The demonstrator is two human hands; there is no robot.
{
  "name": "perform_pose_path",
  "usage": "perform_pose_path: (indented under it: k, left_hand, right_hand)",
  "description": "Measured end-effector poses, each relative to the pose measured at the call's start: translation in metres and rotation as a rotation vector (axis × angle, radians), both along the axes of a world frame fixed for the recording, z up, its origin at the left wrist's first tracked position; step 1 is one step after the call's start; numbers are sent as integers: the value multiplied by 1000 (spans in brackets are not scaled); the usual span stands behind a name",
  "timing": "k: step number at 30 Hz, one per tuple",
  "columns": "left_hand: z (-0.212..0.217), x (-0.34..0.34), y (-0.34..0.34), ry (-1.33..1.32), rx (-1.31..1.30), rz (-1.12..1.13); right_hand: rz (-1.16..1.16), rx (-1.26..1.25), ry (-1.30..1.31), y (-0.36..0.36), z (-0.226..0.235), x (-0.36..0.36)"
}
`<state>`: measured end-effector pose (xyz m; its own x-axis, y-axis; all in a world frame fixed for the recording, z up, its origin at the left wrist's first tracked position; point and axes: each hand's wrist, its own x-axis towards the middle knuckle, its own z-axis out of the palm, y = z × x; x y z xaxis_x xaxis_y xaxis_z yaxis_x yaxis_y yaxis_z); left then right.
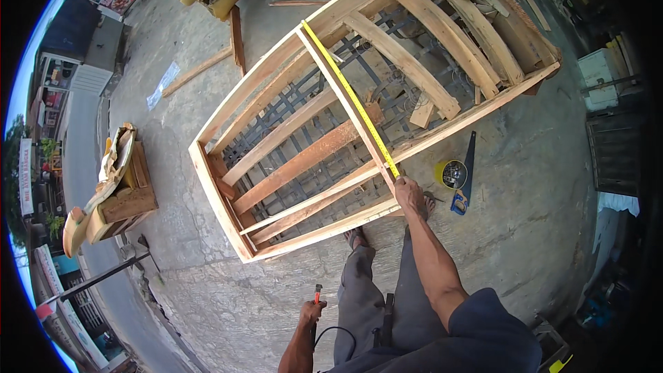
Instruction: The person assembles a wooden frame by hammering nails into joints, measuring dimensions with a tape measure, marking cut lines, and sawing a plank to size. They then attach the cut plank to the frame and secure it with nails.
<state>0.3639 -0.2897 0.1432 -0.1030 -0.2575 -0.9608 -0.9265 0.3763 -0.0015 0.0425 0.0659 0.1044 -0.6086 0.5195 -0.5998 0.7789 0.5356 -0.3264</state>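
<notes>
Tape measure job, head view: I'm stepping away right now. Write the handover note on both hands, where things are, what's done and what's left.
Right hand: pinning the near end of the yellow tape measure on the wooden frame, tape stretched along a cross slat to the far rail.
Left hand: down by the leg, gripping a small red-handled tool; its kind is unclear.
Nearby: yellow can and blue-handled handsaw on the concrete, right of the frame.
Done: tape laid across.
Left: reading it; no mark visible on the slat.
</notes>
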Motion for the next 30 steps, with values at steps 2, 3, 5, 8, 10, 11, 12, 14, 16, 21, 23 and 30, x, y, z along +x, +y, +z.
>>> perform_pose_path:
  k: [2, 3, 5, 8, 10, 11, 12, 14, 16, 21, 23, 30]
  left_hand:
    - [-6, 15, -39, -28, -82, 11]
    - [-12, 22, -54, -39, -113, 19]
    - [-7, 21, -68, -17, -133, 165]
    - [-8, 26, -80, 0, -120, 263]
    - [-9, 15, -75, 5, -59, 215]
    - [-12, 10, -72, 14, -31, 196]
    - [-12, 7, -68, 27, -12, 144]
    - [-18, -7, -55, 63, 34, 34]
    - [-14, -26, -40, 81, 57, -86]
    - [-4, -49, -23, 159, 129, -92]
    - [-10, -44, -28, 168, 134, -61]
    - [-18, -14, -61, 67, 48, 32]
  right_hand:
    - [1, 6, 3, -6, -8, -1]
    - [-3, 11, 2, -6, -14, -1]
    - [-11, 39, -34, -11, -14, 3]
    - [-38, 60, -64, -16, -7, 12]
    - [-42, 48, -42, -21, 3, 10]
    - [-42, 45, -52, -22, -1, 10]
    - [-38, 41, -61, -25, -6, 10]
    - [-26, 65, -56, -23, -16, 10]
    - [-64, 45, -64, -20, -14, 10]
    - [-63, 99, -50, -25, -19, 13]
    - [-69, 87, -73, -26, -17, 7]
    - [53, 153, -162, -25, -12, 0]
